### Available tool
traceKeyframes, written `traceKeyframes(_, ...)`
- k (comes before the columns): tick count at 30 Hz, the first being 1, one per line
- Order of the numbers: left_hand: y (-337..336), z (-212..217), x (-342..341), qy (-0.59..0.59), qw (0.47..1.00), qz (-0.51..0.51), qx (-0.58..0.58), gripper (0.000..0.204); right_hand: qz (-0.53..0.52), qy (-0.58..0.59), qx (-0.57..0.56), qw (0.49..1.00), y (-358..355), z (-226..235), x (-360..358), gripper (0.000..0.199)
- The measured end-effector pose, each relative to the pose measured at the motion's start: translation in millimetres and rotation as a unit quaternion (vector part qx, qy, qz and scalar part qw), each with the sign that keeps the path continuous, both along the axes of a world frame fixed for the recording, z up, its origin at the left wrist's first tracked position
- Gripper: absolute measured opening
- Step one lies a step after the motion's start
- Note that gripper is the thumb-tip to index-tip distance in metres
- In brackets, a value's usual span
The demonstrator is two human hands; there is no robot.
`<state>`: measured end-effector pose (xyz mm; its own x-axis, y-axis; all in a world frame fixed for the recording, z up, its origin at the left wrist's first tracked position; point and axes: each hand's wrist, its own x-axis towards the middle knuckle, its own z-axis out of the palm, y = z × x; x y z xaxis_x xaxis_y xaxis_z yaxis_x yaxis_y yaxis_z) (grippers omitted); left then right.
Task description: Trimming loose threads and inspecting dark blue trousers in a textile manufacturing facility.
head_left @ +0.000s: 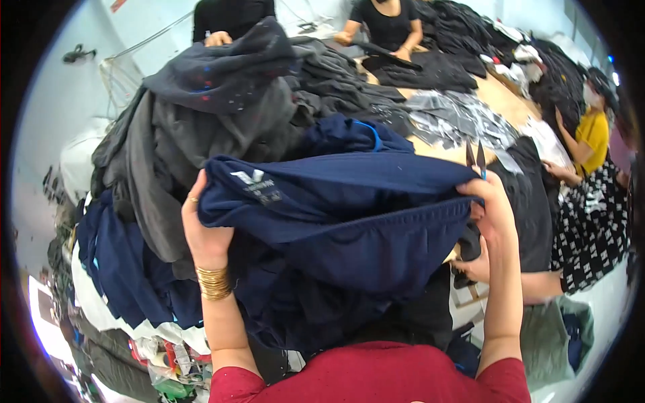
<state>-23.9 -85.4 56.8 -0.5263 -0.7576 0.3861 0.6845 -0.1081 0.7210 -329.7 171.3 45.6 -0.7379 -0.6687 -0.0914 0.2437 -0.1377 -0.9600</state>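
A person in a red top holds a navy garment [336, 215] stretched between both hands, up in front of the chest and near the camera. The left hand [201, 225], gold bangles [213, 283] at the wrist, grips the garment's left edge with fingers curled into the cloth beside a white printed label [252, 183]. The right hand [490, 208] pinches the right edge — fingers closed on the fabric, with small snips [477, 158] standing up from the same fist, blades pointing away. Behind the garment rises a heap of grey clothes [222, 114], with more navy pieces [121, 262] spilling down its left side. Far across the wooden table [500, 97], a person in black [386, 23] handles dark cloth, and at the right a person in a yellow top [591, 134] stands by the table's edge — another hand [474, 267] reaches in just below the garment.
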Motion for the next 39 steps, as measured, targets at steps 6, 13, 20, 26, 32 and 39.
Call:
traceKeyframes(6, -1.5, -33.4, 4.6, -0.254, 0.848, 0.32, -0.337, 0.053, -0.002, -0.116, -0.128, 0.985, 3.4, -14.3, 7.7, 0.01)
traceKeyframes(13, 2.8, -49.8, 8.7, -0.31, 0.773, 0.38, -0.403, 0.064, 0.005, -0.162, -0.177, 0.971, 11.2, -29.9, 12.2, 0.011)
traceKeyframes(20, 12.0, -56.8, -32.9, -0.508, 0.79, 0.126, -0.319, 0.024, 0.077, -0.369, -0.172, 0.91, 0.5, -53.4, 26.9, 0.021)
traceKeyframes(26, 88.8, -23.6, -109.8, -0.273, 0.812, -0.02, -0.515, 0.055, 0.174, -0.456, -0.186, 0.853, -11.3, -49.3, 50.7, 0.024)
traceKeyframes(32, 83.8, -29.9, -120.0, -0.296, 0.868, -0.188, -0.352, 0.027, 0.155, -0.445, -0.179, 0.863, 4.2, -55.4, 35.3, 0.024)
traceKeyframes(39, 93.2, -23.6, -113.2, -0.302, 0.88, -0.214, -0.299, 0.021, 0.046, -0.244, 0.011, 0.969, -9.3, -56.2, 46.7, 0.016)
